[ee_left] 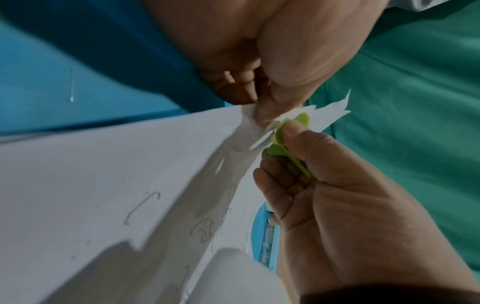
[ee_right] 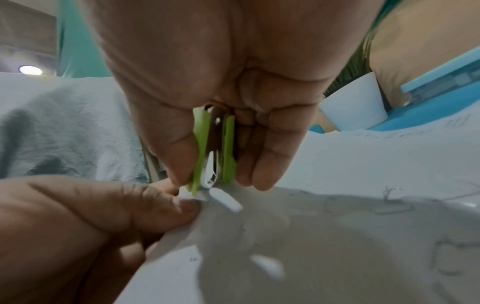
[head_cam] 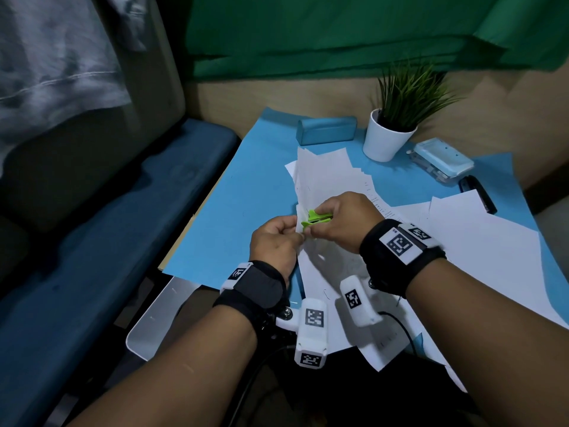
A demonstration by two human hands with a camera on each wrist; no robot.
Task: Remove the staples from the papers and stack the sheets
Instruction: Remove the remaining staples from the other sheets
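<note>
My right hand [head_cam: 335, 220] grips a lime-green staple remover [head_cam: 408, 220] [ee_left: 283, 142] [ee_right: 215, 152], thumb and fingers squeezing its two handles. Its metal jaws bite the corner of a set of white sheets [head_cam: 320, 180] [ee_left: 130, 174] [ee_right: 337, 226]. My left hand [head_cam: 277, 241] [ee_right: 103, 216] pinches that same paper corner just beside the jaws, thumb on top. The sheets rise from the blue table cover and fan out away from me. Several loose pulled staples [ee_left: 141, 207] [ee_right: 392, 193] lie on the white paper below.
More white sheets [head_cam: 480, 251] spread at the right on the blue cover [head_cam: 246, 195]. At the back stand a teal case [head_cam: 326, 131], a potted plant [head_cam: 391, 134], a light-blue stapler [head_cam: 440, 161] and a black stapler [head_cam: 477, 192]. A blue bench [head_cam: 107, 241] runs along the left.
</note>
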